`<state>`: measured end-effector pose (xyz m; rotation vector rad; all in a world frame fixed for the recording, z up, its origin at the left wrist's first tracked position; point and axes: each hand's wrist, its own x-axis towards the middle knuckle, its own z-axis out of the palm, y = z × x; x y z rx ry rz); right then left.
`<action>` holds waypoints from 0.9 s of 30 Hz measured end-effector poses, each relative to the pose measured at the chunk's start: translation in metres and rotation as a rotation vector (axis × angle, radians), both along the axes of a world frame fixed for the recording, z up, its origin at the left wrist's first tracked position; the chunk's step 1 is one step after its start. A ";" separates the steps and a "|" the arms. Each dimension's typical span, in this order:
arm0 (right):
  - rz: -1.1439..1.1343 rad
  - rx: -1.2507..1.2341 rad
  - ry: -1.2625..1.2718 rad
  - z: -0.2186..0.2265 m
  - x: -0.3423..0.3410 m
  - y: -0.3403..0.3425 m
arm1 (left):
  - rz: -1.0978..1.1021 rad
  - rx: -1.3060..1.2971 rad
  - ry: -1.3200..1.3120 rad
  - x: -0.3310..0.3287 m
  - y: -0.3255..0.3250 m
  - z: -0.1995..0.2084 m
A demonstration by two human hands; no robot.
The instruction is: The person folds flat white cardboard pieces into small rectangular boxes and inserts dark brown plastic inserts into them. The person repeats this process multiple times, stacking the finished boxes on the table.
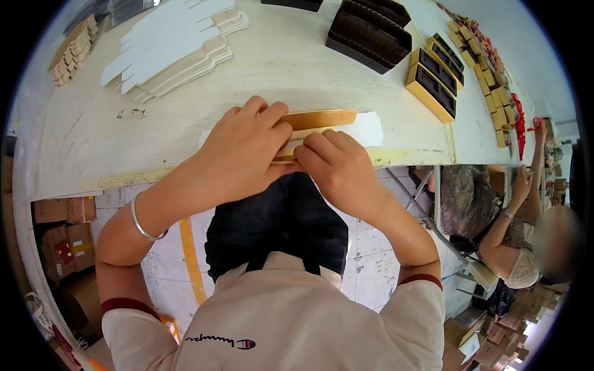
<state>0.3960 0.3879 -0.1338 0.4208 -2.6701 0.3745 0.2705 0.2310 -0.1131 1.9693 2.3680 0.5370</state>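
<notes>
Close to the table's front edge, a partly folded gold carton lies open along its length, its pale inside showing. My left hand wraps round its left end, fingers curled over the walls and thumb at the near side. My right hand grips the near wall right of it, fingers bent, their tips partly hidden inside the fold. The two hands almost meet at the thumbs. Beneath the carton a white flat piece sticks out to the right; a little of it also shows left of my wrist.
A stack of white flat cartons lies far left, beside a stack of pale folded pieces. Nested black trays and gold boxes with black inserts stand far right. Beyond them are more gold boxes and a seated co-worker.
</notes>
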 end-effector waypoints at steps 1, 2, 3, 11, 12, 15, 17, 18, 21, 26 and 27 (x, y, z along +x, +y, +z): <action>-0.018 0.012 -0.027 0.002 -0.003 0.001 | 0.015 -0.019 -0.032 -0.002 0.001 -0.002; -0.034 0.002 -0.067 0.005 -0.005 0.005 | 0.029 -0.040 -0.065 -0.004 0.001 -0.002; -0.050 -0.009 -0.106 0.008 -0.006 0.012 | 0.033 -0.025 -0.072 -0.003 0.001 -0.003; -0.204 0.007 -0.101 0.024 0.009 0.044 | 0.069 -0.005 -0.159 -0.004 0.005 -0.002; -0.212 0.034 0.011 0.024 0.007 0.038 | 0.073 -0.012 -0.145 -0.004 0.007 -0.001; -0.128 0.013 -0.079 0.011 -0.002 0.013 | 0.080 -0.048 -0.137 -0.002 0.011 0.001; -0.061 -0.102 -0.099 0.006 -0.007 0.020 | 0.088 -0.092 -0.168 -0.002 0.012 0.004; -0.025 -0.159 -0.107 0.006 -0.010 0.026 | 0.048 -0.166 -0.306 -0.006 0.011 0.011; 0.047 -0.169 -0.128 0.009 -0.008 0.048 | -0.079 -0.372 -0.640 -0.025 -0.006 0.029; 0.053 -0.100 -0.025 0.009 0.006 0.032 | -0.218 -0.259 -0.555 -0.023 -0.022 0.022; 0.111 -0.124 -0.026 0.010 0.010 0.024 | -0.221 -0.244 -0.482 -0.019 -0.019 0.020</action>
